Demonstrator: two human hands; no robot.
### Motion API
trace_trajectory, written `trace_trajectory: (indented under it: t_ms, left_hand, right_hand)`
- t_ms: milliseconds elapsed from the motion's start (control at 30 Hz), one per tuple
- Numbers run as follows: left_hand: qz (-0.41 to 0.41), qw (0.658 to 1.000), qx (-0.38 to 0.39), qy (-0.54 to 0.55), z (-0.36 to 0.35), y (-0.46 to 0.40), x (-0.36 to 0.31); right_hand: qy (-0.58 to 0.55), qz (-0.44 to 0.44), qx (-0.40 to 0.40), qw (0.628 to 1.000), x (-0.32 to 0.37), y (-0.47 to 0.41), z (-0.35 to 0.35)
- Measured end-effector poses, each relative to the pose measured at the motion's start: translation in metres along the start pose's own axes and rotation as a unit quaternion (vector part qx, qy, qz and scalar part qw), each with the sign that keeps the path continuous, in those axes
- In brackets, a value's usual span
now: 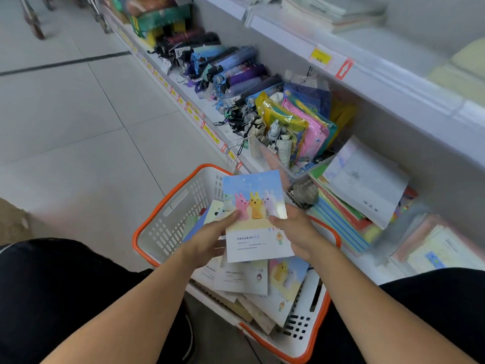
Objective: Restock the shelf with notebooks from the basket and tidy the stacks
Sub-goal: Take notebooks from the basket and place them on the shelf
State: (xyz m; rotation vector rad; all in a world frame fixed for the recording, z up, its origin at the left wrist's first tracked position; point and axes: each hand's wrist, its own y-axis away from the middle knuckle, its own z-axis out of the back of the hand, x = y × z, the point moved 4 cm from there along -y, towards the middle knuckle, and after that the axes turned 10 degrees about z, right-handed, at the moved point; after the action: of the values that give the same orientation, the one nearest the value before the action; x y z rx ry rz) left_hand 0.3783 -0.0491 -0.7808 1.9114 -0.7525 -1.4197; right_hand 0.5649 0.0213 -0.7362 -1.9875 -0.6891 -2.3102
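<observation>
Along the bottom shelf (262, 164) of a shop aisle — folded umbrellas (228, 74) in a row at the far end, then a clear bin of bright plastic pouches (301, 127), then slumped notebook stacks (354, 206) nearest the person. Top booklet on those stacks, a pale one (367, 177), lies skewed, corner hanging forward over the edge.

On the floor between the knees: white basket with orange rim (168, 206), loose notebooks (262, 279) heaped in it at all angles.

Above the basket, one notebook — three cartoon rabbits on the cover (256, 216) — held up clear of the heap, level with the shelf lip but not yet over it. Left hand (210, 240) grips its left edge, thumb on the cover, fingers curled beneath. Right hand (299, 232) pinches the right edge the same way.

Step in hand, as I judge it: carrying a picked notebook from basket to shelf. Next move likely calls for a swing right toward the stacks; the skewed pale booklet probably needs squaring first, or the new one will sit crooked on top.
</observation>
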Motion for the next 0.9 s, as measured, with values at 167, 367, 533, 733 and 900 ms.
trace_trajectory:
  t_ms: [167,367,533,733,900]
  left_hand:
    - [-0.177,0.979,0.065,0.080,-0.023,0.049,-0.090]
    - [-0.381,0.924,-0.042,-0.022,-0.068,0.137,-0.235]
    - [-0.313,0.943,0.080,-0.083,-0.117,0.158,-0.298]
    - [-0.256,0.957,0.080,-0.110,-0.142,0.137,-0.358]
    - [-0.308,0.948,0.061,-0.051,-0.166,0.107,-0.414]
  right_hand:
    - [-0.051,0.108,-0.015,0.993,0.102,0.006,0.032]
    - [-0.200,0.174,0.102,0.959,0.208,0.016,0.050]
    - [-0.149,0.208,0.001,0.967,0.273,0.004,0.075]
    - [-0.138,0.189,0.031,0.972,0.331,-0.015,0.127]
    - [-0.217,0.188,-0.018,0.958,0.356,-0.073,0.143]
